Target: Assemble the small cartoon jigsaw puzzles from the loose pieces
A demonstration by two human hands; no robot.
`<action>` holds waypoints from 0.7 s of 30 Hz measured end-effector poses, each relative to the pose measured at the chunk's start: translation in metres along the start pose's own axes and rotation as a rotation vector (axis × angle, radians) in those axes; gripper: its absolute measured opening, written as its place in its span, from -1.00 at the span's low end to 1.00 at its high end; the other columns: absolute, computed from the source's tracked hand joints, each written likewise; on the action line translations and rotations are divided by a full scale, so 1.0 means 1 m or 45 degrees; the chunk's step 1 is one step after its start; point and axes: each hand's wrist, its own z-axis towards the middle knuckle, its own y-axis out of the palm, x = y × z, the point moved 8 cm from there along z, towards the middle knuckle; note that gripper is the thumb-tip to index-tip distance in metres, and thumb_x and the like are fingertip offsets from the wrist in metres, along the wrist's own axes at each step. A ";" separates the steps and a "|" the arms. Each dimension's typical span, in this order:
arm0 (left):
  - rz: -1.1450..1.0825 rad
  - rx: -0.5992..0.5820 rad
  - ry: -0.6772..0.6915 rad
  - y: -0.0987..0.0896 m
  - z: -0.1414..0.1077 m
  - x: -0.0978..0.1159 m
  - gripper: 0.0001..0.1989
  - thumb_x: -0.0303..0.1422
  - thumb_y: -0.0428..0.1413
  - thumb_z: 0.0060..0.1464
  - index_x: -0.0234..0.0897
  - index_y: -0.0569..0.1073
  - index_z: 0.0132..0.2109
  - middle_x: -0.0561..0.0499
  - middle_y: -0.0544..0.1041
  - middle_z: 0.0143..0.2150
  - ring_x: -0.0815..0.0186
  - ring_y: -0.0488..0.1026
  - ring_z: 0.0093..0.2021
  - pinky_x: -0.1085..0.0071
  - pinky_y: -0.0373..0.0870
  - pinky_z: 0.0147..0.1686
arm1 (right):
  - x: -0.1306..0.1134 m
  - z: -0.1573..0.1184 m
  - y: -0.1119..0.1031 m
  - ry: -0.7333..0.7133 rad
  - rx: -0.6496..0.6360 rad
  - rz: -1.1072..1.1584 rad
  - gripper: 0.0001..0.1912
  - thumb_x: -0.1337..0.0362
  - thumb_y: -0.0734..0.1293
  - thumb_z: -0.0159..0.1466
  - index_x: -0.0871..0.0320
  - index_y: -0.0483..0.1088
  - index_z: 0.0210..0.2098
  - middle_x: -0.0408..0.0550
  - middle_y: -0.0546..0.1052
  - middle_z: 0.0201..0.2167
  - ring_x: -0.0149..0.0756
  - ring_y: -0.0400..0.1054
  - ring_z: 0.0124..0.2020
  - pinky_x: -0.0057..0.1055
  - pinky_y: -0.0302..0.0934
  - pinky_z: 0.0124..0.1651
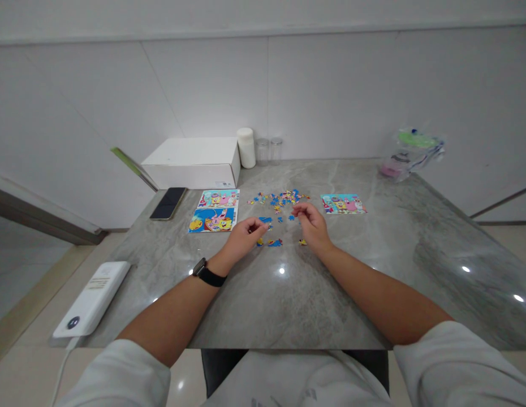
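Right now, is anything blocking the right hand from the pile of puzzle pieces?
Nothing visible does. The right hand is close to the near side of the pile, and the white box stands farther back, off to the left.

My left forearm [173, 314] and right forearm [379, 291] slant forward and inward. My left hand [244, 236] curls — thumb close to the bent fingers — and my right hand [314, 227] faces it, likewise curled.

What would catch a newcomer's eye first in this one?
Probably the bright puzzle pieces scattered at centre, with the left hand and right hand beside the nearest ones. Next, the colourful sheet to their left and the card to their right, then the white box at the back left.
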 end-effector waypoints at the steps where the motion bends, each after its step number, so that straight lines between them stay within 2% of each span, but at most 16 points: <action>1: 0.007 -0.001 0.001 0.000 0.000 0.000 -0.59 0.02 0.22 0.16 -0.28 0.48 -0.32 0.11 0.36 -0.46 0.40 0.23 -0.45 0.47 0.15 -0.44 | -0.005 -0.001 0.001 -0.043 -0.026 -0.040 -0.80 0.25 0.26 0.39 0.03 0.49 -0.07 -0.06 0.62 -0.20 -0.19 0.53 -0.13 -0.18 0.40 0.03; 6: 0.042 -0.044 0.045 0.004 -0.002 0.005 -0.58 0.02 0.19 0.20 -0.29 0.51 -0.31 0.10 0.39 -0.45 0.39 0.27 -0.43 0.47 0.19 -0.43 | -0.046 -0.021 0.026 -0.460 -0.317 -0.334 -0.71 0.26 0.40 0.32 0.01 0.48 0.04 0.02 0.62 -0.02 -0.08 0.49 0.04 -0.04 0.37 0.17; 9: 0.058 -0.096 0.081 0.008 -0.003 0.008 -0.59 0.00 0.18 0.22 -0.29 0.51 -0.30 0.10 0.43 -0.43 0.39 0.30 -0.42 0.46 0.24 -0.39 | -0.057 -0.032 0.040 -0.622 -0.455 -0.427 -0.69 0.29 0.40 0.33 0.01 0.49 0.07 0.05 0.62 0.01 -0.06 0.48 0.07 0.00 0.37 0.18; 17: 0.122 -0.155 0.089 0.014 -0.003 0.002 -0.66 -0.08 0.14 0.27 -0.29 0.54 -0.24 0.07 0.48 -0.39 0.37 0.35 -0.39 0.43 0.26 -0.34 | -0.053 -0.030 0.041 -0.651 -0.496 -0.459 -0.78 0.29 0.37 0.37 0.00 0.51 0.00 0.01 0.64 -0.07 -0.08 0.51 -0.01 -0.04 0.40 0.09; 21: 0.155 -0.154 0.137 0.013 -0.003 0.003 -0.71 -0.14 0.10 0.32 -0.28 0.55 -0.18 0.05 0.51 -0.34 0.35 0.38 -0.37 0.42 0.30 -0.32 | -0.049 -0.023 0.035 -0.567 -0.449 -0.434 -0.81 0.25 0.40 0.35 0.01 0.53 -0.04 0.01 0.64 -0.10 -0.09 0.51 -0.03 -0.06 0.41 0.10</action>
